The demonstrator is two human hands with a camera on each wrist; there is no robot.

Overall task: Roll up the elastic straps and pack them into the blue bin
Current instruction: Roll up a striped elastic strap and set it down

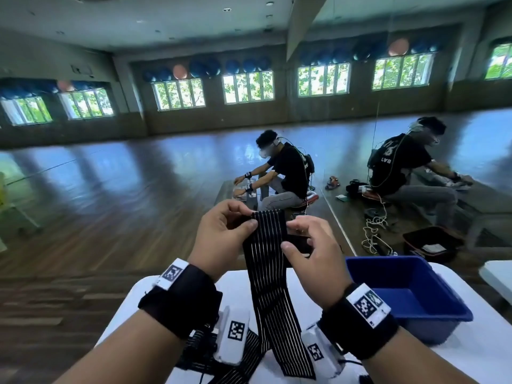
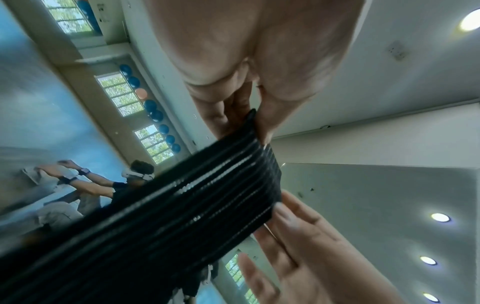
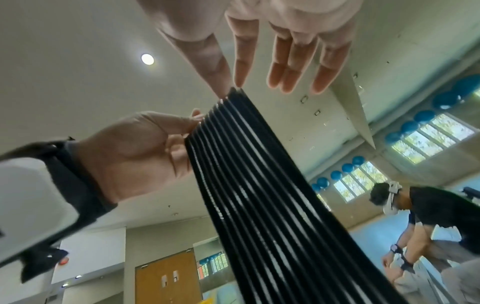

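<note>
I hold a black elastic strap (image 1: 270, 245) with thin white stripes up in the air above the white table (image 1: 235, 284). My left hand (image 1: 249, 218) pinches its top left corner between thumb and fingers. My right hand (image 1: 289, 235) pinches the right edge slightly lower with thumb and index finger (image 3: 240, 67), its other fingers nearly straight. The strap (image 3: 259, 185) hangs down from both hands to the table, unrolled. The blue bin (image 1: 432, 318) stands on the table to the right of my right wrist, and nothing shows in the part of its inside that I can see.
More striped strap fabric (image 1: 246, 356) lies on the table under my wrists. A black bin (image 1: 415, 239) and white cables (image 1: 372, 231) lie on the wooden floor at the right. A seated person (image 1: 285, 173) works ahead beside a wall mirror.
</note>
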